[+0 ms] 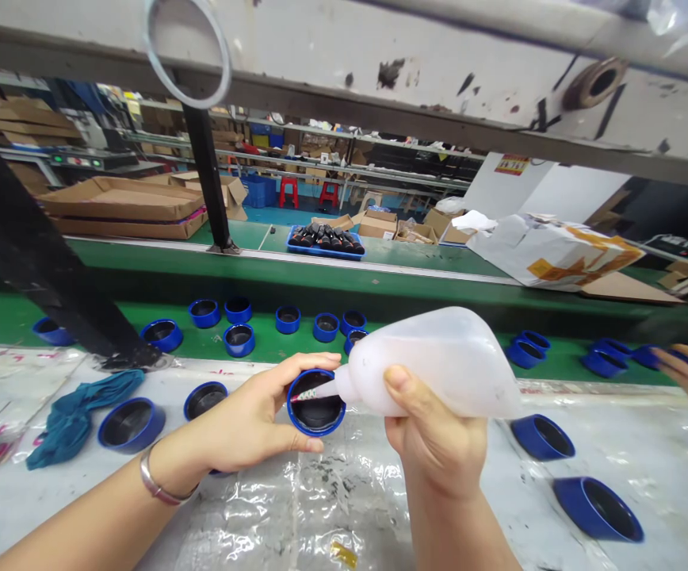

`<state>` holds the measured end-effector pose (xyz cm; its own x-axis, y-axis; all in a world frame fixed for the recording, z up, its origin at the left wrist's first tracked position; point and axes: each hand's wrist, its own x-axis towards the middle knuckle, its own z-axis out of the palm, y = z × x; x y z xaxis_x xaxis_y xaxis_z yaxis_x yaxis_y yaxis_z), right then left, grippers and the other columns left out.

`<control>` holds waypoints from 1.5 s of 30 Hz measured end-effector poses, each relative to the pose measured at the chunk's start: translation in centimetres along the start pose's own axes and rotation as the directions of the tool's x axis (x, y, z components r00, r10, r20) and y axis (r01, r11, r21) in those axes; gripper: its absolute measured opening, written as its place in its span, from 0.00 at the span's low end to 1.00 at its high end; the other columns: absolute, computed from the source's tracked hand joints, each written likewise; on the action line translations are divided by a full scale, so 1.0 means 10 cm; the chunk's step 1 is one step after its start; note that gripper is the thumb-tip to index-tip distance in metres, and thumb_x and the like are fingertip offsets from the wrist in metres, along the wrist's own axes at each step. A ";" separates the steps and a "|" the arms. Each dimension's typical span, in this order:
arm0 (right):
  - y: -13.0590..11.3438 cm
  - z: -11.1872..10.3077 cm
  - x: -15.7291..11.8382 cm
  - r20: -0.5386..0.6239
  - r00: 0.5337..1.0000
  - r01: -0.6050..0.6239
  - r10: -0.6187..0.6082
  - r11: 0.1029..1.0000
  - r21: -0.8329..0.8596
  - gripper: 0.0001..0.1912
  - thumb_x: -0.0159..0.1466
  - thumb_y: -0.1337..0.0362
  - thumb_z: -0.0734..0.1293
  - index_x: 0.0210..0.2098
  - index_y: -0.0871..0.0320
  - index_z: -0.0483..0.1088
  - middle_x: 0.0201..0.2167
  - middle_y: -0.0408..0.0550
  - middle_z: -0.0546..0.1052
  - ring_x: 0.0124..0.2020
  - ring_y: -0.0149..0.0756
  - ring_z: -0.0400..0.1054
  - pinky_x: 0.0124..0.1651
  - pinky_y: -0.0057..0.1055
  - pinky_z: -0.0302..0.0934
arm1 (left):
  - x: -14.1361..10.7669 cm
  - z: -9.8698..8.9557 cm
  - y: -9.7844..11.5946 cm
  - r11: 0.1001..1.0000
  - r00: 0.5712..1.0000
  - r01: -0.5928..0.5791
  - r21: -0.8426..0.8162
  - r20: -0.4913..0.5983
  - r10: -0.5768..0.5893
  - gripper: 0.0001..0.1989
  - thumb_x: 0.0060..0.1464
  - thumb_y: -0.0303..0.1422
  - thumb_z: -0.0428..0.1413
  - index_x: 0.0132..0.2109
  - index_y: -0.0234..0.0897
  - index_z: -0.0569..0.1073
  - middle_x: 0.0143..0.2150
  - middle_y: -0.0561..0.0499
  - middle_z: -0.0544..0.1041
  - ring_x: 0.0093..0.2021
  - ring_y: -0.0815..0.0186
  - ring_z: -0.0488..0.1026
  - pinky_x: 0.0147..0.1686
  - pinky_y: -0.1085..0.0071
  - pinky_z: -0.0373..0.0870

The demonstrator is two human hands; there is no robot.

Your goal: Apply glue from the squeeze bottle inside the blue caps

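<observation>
The step in hand appears to be applying something from a translucent white plastic squeeze bottle (451, 361) into a round blue-walled cup with a black interior (314, 416), the landmark here. The left hand (254, 412) is half open around the cup's left side, thumb and fingers parted to its width; the right hand (442, 444) is wrapped around the bottle, its tapered nozzle (325, 388) slanting into the cup's mouth. The cup is over the plastic-covered worktop (249, 523); whether it rests there I cannot tell. Similar cups stand to its left and right, and more lie beyond it on a green strip (278, 350). The next move seems to call for a steady cup and a gentle, controlled squeeze while guiding the nozzle.
</observation>
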<state>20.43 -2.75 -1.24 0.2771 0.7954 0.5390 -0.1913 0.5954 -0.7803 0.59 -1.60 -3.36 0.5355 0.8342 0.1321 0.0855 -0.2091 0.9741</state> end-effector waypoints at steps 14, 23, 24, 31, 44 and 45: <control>0.03 -0.01 -0.01 -0.011 1.000 0.007 -0.008 0.998 -0.060 0.07 0.60 0.58 0.77 0.32 0.53 0.79 0.29 0.45 0.79 0.29 0.37 0.75 0.30 0.34 0.76 | 0.02 0.02 0.01 0.999 1.000 0.021 -0.025 0.015 -0.020 0.38 0.48 0.32 0.73 0.64 0.46 0.71 0.65 0.46 0.74 0.64 0.51 0.72 0.67 0.53 0.65; 0.06 -0.03 -0.03 -0.126 0.988 0.077 -0.090 0.991 -0.106 0.05 0.59 0.61 0.78 0.32 0.53 0.81 0.31 0.47 0.80 0.32 0.38 0.75 0.34 0.36 0.76 | 0.02 0.01 0.02 0.999 0.999 0.032 -0.014 0.016 -0.032 0.34 0.44 0.34 0.75 0.58 0.46 0.73 0.55 0.51 0.78 0.56 0.56 0.74 0.58 0.64 0.69; 0.06 -0.03 -0.03 -0.131 0.987 0.081 -0.095 0.991 -0.109 0.04 0.59 0.62 0.78 0.32 0.53 0.81 0.32 0.47 0.81 0.32 0.38 0.75 0.34 0.35 0.76 | 0.02 0.01 0.02 0.999 0.999 0.043 -0.012 0.011 -0.043 0.34 0.43 0.35 0.76 0.57 0.45 0.73 0.54 0.51 0.78 0.55 0.57 0.74 0.56 0.64 0.70; 0.12 -0.06 -0.03 -0.154 0.978 0.116 -0.139 0.982 -0.151 0.06 0.58 0.61 0.78 0.28 0.54 0.80 0.28 0.46 0.79 0.28 0.36 0.72 0.32 0.35 0.76 | 0.03 0.02 0.06 0.995 0.994 0.103 -0.004 -0.029 -0.103 0.34 0.38 0.36 0.77 0.51 0.42 0.70 0.45 0.54 0.75 0.46 0.60 0.72 0.48 0.68 0.69; 0.03 0.03 -0.05 -0.081 0.995 0.059 -0.061 0.998 -0.032 0.05 0.57 0.63 0.79 0.32 0.54 0.81 0.29 0.46 0.80 0.29 0.36 0.74 0.32 0.31 0.76 | 0.04 0.03 0.01 0.991 0.993 0.117 -0.058 -0.013 -0.118 0.36 0.38 0.37 0.77 0.52 0.43 0.69 0.47 0.54 0.75 0.48 0.59 0.70 0.48 0.66 0.66; 0.04 0.04 -0.05 -0.105 0.992 0.062 -0.064 0.998 -0.022 0.06 0.57 0.63 0.79 0.32 0.54 0.81 0.30 0.46 0.80 0.30 0.36 0.75 0.32 0.31 0.76 | 0.03 0.03 0.02 0.991 0.993 0.120 -0.060 -0.012 -0.121 0.36 0.38 0.37 0.77 0.52 0.43 0.69 0.46 0.54 0.75 0.47 0.59 0.70 0.47 0.67 0.66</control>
<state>19.87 -2.89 -1.65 0.3861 0.7394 0.5516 -0.1530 0.6410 -0.7522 0.99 -1.50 -3.21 0.5112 0.8593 0.0154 0.0989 -0.0766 0.9921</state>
